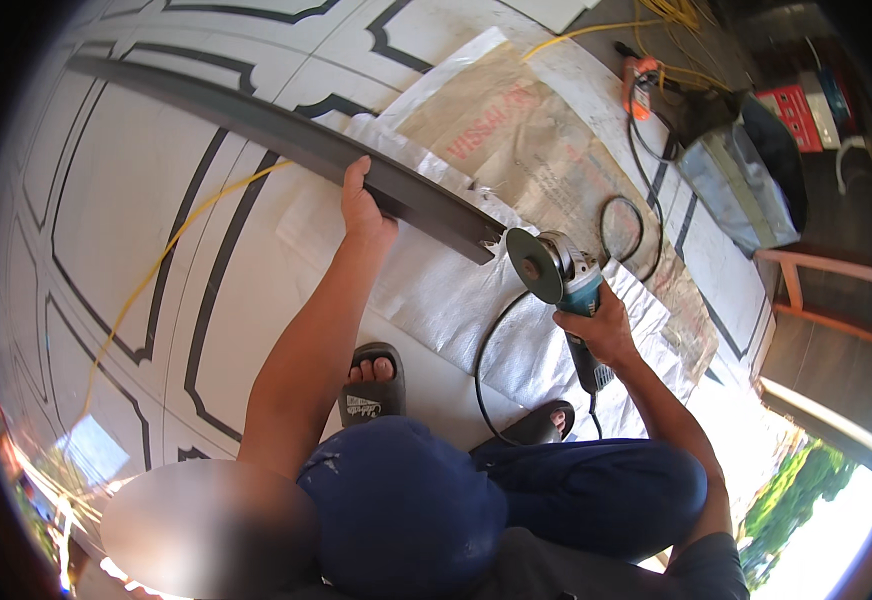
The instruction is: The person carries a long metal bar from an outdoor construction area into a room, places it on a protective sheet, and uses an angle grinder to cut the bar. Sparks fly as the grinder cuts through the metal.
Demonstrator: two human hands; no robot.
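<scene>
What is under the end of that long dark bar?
Silvery woven sacks lie under the long dark bar, spread on the patterned tile floor. The floor beneath them is hidden. The left hand rests on the bar.

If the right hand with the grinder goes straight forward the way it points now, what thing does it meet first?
Most likely the cut end of the long dark metal bar: the angle grinder in the right hand has its disc right beside that end. Whether they already touch is unclear.

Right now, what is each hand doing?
Left hand: pressed down on the long dark metal bar, fingers over its edge.
Right hand: closed around the angle grinder.
</scene>
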